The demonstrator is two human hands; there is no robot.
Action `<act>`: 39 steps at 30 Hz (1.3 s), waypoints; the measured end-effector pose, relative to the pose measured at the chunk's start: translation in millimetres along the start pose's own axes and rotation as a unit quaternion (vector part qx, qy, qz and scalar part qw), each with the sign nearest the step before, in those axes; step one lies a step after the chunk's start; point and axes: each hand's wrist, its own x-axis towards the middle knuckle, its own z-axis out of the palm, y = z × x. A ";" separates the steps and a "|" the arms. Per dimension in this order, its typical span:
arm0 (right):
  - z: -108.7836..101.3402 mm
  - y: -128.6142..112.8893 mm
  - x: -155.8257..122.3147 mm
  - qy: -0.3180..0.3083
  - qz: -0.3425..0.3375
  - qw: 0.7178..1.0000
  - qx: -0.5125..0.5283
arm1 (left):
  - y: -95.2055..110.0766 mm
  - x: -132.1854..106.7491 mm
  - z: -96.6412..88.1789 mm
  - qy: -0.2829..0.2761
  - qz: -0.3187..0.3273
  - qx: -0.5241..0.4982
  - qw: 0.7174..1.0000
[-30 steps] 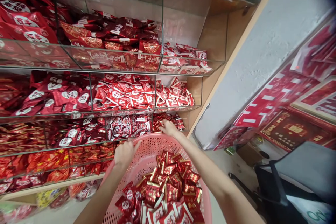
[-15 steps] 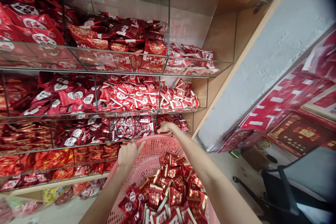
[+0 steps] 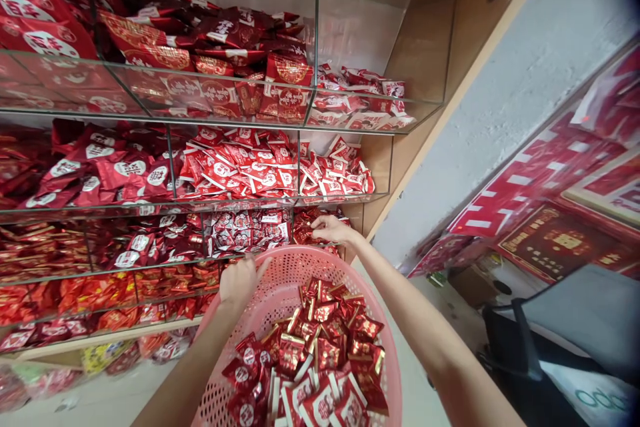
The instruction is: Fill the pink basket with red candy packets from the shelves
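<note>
My left hand (image 3: 240, 283) is closed over the left part of the far rim of a pink perforated plastic basket (image 3: 393, 340). Inside the basket lie small red-and-gold wrapped packets (image 3: 327, 350), dark red packets with round white labels (image 3: 245, 377) and red-and-white packets (image 3: 325, 400). Beyond the rim, my right hand (image 3: 333, 228) reaches into the right-end compartment of a lower shelf, its bent fingertips at the dark red packets (image 3: 304, 225) there. Whether a packet is between those fingers is hard to make out.
Glass-fronted shelves (image 3: 200, 123) with dividers hold heaps of red packets. A wooden side panel (image 3: 425, 167) and a grey wall (image 3: 480, 100) stand to the right. Red printed sheets (image 3: 525, 180) and a black chair (image 3: 520, 340) are farther right. Bagged goods (image 3: 107, 353) lie below the shelves.
My right hand has moved off the basket's far rim and into the compartment of dark red packets. My left hand stays on the rim. The view has shifted slightly.
</note>
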 end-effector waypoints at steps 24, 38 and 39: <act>106.8 13.6 -127.4 -0.248 -0.259 0.925 -0.127 | 1.1 -3.4 0.0 -0.019 -0.003 -0.025 1.000; 91.7 14.8 -126.2 -0.175 -0.276 0.934 -0.141 | 1.3 -3.4 -3.7 -0.042 -0.014 -0.040 0.998; 85.3 13.4 -118.0 -0.143 -0.278 0.941 -0.130 | 1.4 -3.4 -4.1 -0.043 -0.015 -0.040 0.998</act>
